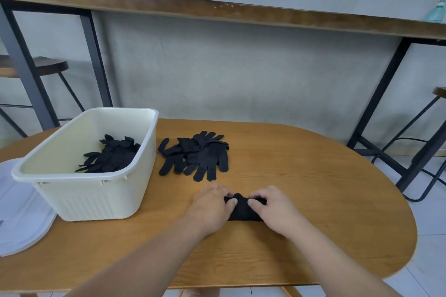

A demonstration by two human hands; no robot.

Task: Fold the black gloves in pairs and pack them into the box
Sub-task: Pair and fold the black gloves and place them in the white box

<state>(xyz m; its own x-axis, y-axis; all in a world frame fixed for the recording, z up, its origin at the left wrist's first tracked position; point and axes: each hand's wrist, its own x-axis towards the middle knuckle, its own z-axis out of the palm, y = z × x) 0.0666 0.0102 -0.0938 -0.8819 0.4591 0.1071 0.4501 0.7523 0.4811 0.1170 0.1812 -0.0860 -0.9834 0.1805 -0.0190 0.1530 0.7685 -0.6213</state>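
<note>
Both hands work one folded black glove bundle (243, 210) near the front edge of the wooden table (313, 200), roughly mid-width. Left hand (210, 207) grips the bundle's left end, thumb on top, fingers curled over the far side. Right hand (272, 210) grips the right end the same way, thumb tip pressed on the fabric, fingers wrapped over the back. The two thumbs sit close together, a narrow strip of black cloth showing between them. Whether the bundle is one glove or a pair can't be told, since the hands cover most of it.

Loose pile of black gloves (195, 155) lies flat toward the table's far edge, directly beyond the hands and apart from them, fingers pointing mostly toward the front edge. Pile sits just beside the box's right wall, not touching as far as the view shows.

Cream plastic box (91, 190) stands upright on the left part of the table, reaching close to the far edge. Inside it, packed gloves (111, 154) lie against the right wall on the bottom.

White lid (21, 219) lies flat at the table's left edge, partly under or right against the box's left side, overhanging the edge.

Behind the table: a long wooden counter (217, 11) on black metal legs, a stool (48, 66) at left, another stool (439, 91) at right, a green bottle (435, 13) on the counter's right end.
</note>
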